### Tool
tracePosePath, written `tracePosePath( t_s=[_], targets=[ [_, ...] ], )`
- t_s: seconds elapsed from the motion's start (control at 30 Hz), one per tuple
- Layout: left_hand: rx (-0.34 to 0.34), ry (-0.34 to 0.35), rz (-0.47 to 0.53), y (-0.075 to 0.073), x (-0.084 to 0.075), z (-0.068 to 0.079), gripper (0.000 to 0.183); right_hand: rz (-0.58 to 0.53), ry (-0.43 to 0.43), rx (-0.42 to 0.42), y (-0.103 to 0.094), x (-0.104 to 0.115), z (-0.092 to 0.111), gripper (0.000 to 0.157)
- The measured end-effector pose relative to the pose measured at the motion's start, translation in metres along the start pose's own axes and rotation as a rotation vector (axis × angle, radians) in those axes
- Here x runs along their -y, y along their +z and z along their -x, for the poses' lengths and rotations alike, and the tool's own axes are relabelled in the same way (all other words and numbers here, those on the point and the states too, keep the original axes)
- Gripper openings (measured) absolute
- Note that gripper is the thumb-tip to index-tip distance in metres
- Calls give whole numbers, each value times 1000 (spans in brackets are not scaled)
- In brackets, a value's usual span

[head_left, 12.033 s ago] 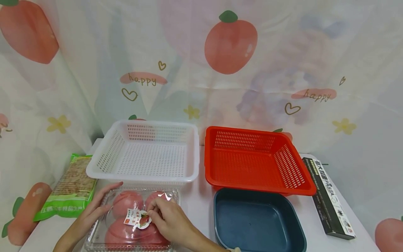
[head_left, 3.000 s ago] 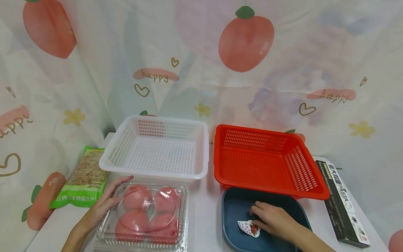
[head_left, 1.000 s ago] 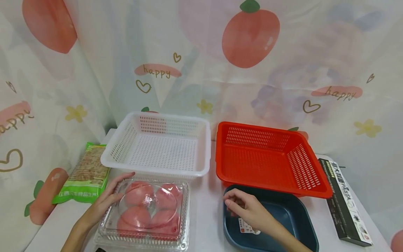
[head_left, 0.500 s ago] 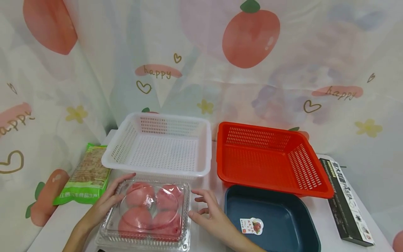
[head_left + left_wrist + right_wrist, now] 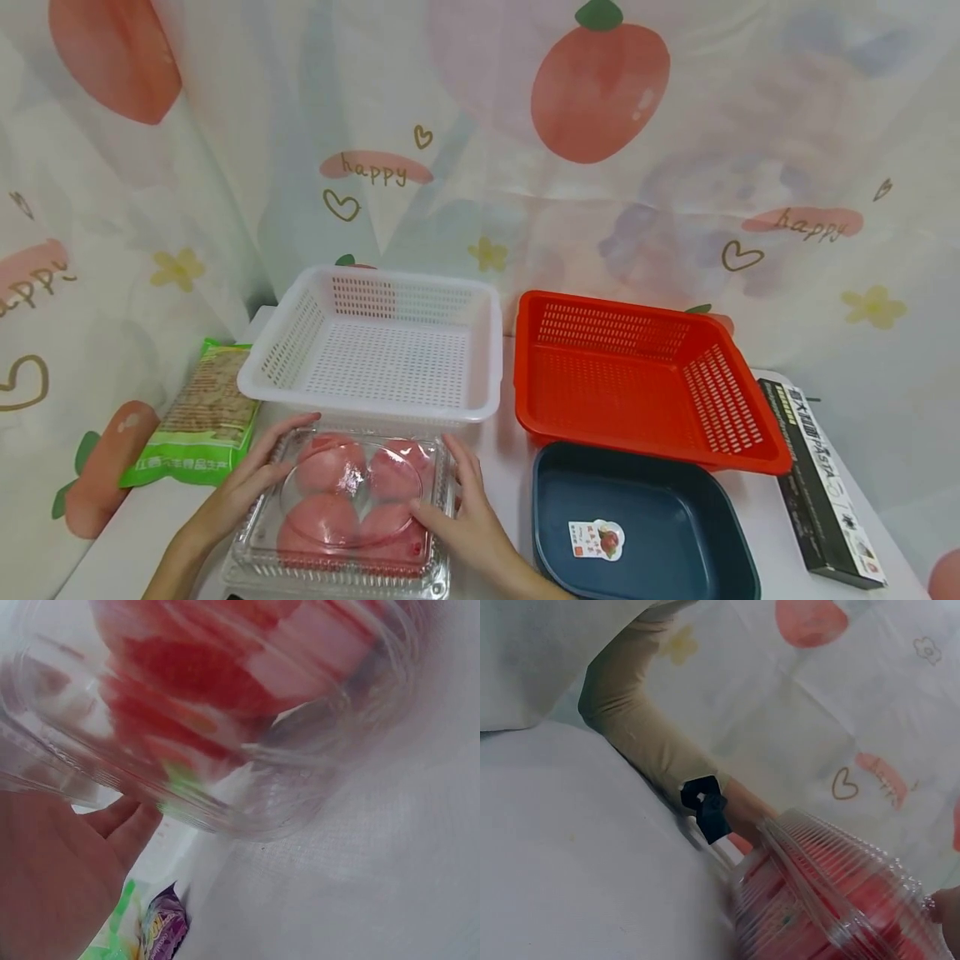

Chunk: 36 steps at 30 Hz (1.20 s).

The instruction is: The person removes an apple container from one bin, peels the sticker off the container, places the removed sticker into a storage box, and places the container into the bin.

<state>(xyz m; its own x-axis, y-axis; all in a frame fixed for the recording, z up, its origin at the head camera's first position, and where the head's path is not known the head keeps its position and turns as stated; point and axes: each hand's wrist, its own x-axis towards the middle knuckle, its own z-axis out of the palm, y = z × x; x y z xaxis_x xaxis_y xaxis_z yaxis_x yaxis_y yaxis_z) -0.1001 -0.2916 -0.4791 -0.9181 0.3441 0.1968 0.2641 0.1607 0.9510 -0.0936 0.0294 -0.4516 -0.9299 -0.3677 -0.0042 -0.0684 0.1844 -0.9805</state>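
Note:
A clear plastic clamshell box (image 5: 255, 557) with several round pink-red items (image 5: 322, 525) inside stands on the table, its lid down. My left hand (image 5: 243, 483) holds its left side, fingers toward the far corner and thumb against the lid. On the opposite side my right hand (image 5: 472, 521) grips the right edge, thumb over the lid and fingers along the side wall. The left wrist view shows my left palm (image 5: 52, 877) low beside the box; there the fingertips are partly hidden. A white sticker label (image 5: 596, 540) with a fruit picture lies in the dark blue basin (image 5: 675, 533).
Behind the box stands a white basket (image 5: 382, 358), with a red basket (image 5: 615, 375) to its right. A green-edged food bag (image 5: 202, 417) lies left, a black pasta box (image 5: 821, 492) far right. A purple packet (image 5: 165, 926) shows in the left wrist view.
My right hand peeled the label off the lid, carried it into the blue basin and let it go there. It then moved left to the box's right side. My left hand stays on the box.

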Motion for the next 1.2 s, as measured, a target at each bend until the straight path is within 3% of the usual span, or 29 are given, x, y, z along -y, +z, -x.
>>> tracePosePath(
  t_s=[0.43, 0.63, 0.83, 1.0, 1.2],
  targets=[
    [-10, -26, 14, 1, -3, 1, 52, -75, 39, -154, 18, 1, -16, 69],
    [-20, -57, 49, 5, -8, 1, 52, -119, 15, -161, 22, -6, -17, 63],
    [-36, -99, 44, 6, -8, 2, 51, -41, -21, -185, 23, -8, -19, 55],
    [-21, -102, 39, 6, -9, 3, 51, -24, 6, -228, 23, -8, -20, 52],
    [-16, -129, 47, 6, -10, 2, 50, -76, 34, -210, 22, -9, -21, 47]
  ],
)
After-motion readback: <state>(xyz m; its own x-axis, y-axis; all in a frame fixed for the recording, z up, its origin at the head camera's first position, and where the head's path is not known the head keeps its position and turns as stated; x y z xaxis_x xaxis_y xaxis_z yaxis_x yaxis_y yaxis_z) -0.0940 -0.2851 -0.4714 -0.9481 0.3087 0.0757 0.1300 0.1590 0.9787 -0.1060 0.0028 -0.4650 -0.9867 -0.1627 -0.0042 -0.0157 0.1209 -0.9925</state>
